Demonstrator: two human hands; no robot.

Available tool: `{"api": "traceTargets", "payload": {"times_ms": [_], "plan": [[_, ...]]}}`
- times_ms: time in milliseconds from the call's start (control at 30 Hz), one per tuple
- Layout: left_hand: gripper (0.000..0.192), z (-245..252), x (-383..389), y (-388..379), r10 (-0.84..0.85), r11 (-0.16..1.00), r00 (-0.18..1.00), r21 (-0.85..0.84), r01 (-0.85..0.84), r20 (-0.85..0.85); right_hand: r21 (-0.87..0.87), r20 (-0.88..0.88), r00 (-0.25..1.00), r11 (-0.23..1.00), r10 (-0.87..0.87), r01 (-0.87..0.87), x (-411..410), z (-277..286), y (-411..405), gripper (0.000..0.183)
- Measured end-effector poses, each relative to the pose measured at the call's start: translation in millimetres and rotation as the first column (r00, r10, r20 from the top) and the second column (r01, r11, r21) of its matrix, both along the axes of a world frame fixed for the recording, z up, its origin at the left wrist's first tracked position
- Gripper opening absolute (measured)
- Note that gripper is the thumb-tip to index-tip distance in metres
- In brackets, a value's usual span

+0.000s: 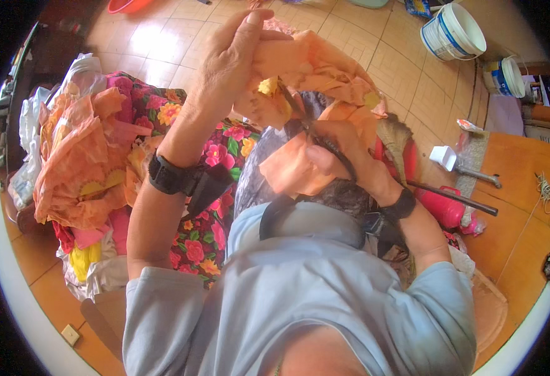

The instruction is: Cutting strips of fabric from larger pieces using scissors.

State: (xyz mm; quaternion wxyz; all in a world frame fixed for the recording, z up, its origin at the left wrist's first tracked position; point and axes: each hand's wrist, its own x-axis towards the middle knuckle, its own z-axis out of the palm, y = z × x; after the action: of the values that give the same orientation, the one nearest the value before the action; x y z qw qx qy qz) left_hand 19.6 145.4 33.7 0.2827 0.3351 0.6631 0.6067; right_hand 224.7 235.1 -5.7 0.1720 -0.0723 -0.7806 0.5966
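My left hand grips the upper edge of a thin orange cloth with yellow patches, raised in front of me. My right hand is closed around the dark handles of a pair of scissors, whose blades point up and left at the cloth near a yellow patch. A paler orange flap of the cloth hangs below the scissors over my lap. Part of the blades is hidden by the cloth. More crumpled orange cloth lies heaped on the left.
A red floral cloth lies beside my lap. White plastic bags stand at the far left. On the right are a broom, a pink bottle and a white dipper. White buckets stand on the tiled floor farther off.
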Motion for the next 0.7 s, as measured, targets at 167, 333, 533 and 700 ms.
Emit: {"api": "traceTargets", "payload": {"times_ms": [167,333,533,700], "plan": [[0.039,16,15,4,0.013,0.999,0.999,0.031,-0.012,-0.029,-0.061,0.076,0.997,0.998,0.007,-0.003,2,-17,-4,0.023],[0.041,9,21,2,0.0,0.999,0.996,0.045,0.004,-0.087,0.073,0.027,0.996,0.993,0.089,-0.091,-6,13,-7,0.017],[0.042,2,32,2,-0.013,0.999,0.987,0.039,0.02,-0.161,0.202,-0.047,0.998,0.979,0.044,-0.034,-12,1,-13,0.016],[0.043,12,39,-3,0.007,0.997,0.949,-0.073,-0.032,-0.315,0.124,0.018,0.995,0.988,0.095,-0.097,-12,-16,-4,0.021]]}}
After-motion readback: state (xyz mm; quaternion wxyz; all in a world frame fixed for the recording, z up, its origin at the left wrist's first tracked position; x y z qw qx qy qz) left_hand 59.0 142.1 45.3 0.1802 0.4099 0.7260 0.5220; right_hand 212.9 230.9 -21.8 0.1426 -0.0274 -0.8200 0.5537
